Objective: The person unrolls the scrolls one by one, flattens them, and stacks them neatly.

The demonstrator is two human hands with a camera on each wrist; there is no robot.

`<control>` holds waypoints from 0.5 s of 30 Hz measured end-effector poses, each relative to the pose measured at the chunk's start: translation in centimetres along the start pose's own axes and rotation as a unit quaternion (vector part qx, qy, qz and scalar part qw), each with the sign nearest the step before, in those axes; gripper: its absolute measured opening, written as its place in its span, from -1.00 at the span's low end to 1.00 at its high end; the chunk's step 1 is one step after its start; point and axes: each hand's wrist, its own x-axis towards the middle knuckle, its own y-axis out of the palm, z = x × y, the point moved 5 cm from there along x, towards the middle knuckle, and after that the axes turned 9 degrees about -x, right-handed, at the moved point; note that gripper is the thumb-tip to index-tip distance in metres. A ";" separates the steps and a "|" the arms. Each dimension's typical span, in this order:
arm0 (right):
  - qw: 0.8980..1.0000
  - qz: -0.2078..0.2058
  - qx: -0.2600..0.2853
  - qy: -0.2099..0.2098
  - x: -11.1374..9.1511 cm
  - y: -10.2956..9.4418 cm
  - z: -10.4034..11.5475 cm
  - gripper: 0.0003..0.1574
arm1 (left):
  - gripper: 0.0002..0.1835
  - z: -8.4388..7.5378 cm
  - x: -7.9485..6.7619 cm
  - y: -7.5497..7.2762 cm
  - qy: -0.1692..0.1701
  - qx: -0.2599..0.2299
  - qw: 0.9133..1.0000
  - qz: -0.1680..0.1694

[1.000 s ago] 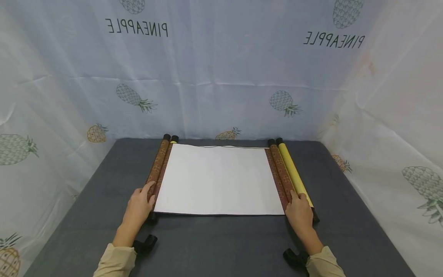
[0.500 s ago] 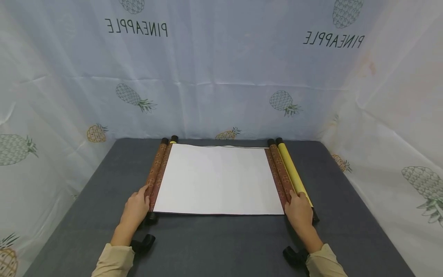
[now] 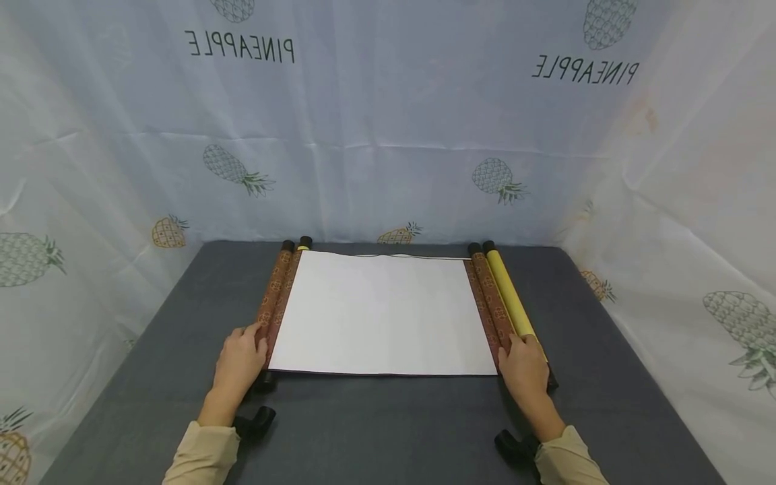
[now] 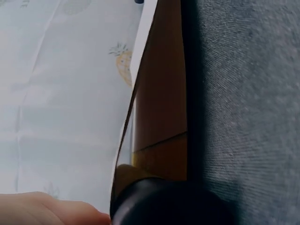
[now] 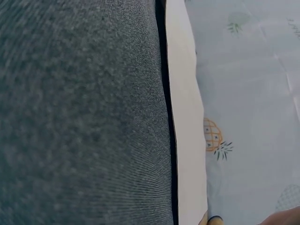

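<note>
A scroll lies partly unrolled on the dark grey table, its white paper (image 3: 382, 313) spread between two rolled ends. At the near end of the left brown patterned roll (image 3: 275, 279), my left hand (image 3: 238, 360) grips with fingers over it and thumb on the inner side. My right hand (image 3: 523, 369) holds the near end of the right side, where a brown roll (image 3: 492, 296) lies beside a yellow roll (image 3: 512, 289). In the left wrist view, a black end knob (image 4: 173, 204) and the scroll's brown underside (image 4: 161, 84) show beside my thumb. The right wrist view shows the paper's near edge raised slightly.
Dark grey cloth covers the table (image 3: 388, 431), which shows in front of the scroll and at both sides. A white curtain (image 3: 382, 101) with printed pineapples hangs behind and along both sides. Black straps with stubby mounts (image 3: 256, 423) sit at both wrists.
My left hand has shifted slightly left and toward me, bringing the left roll a little the same way. The right hand stays nearly still on its roll.
</note>
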 end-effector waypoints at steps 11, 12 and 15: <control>0.997 -0.046 0.035 -0.049 3.0 -1.8 2.5 -0.50 | -0.60 -3.1 2.5 -0.3 0.056 0.024 0.997 -0.051; 0.997 -0.045 0.038 -0.058 3.6 -2.0 3.1 -0.48 | -0.60 -3.6 2.9 -0.4 0.062 0.023 0.996 -0.057; 0.992 -0.055 0.058 -0.095 5.3 -2.5 4.9 -0.39 | -0.57 -5.0 4.2 -0.3 0.089 0.026 0.994 -0.065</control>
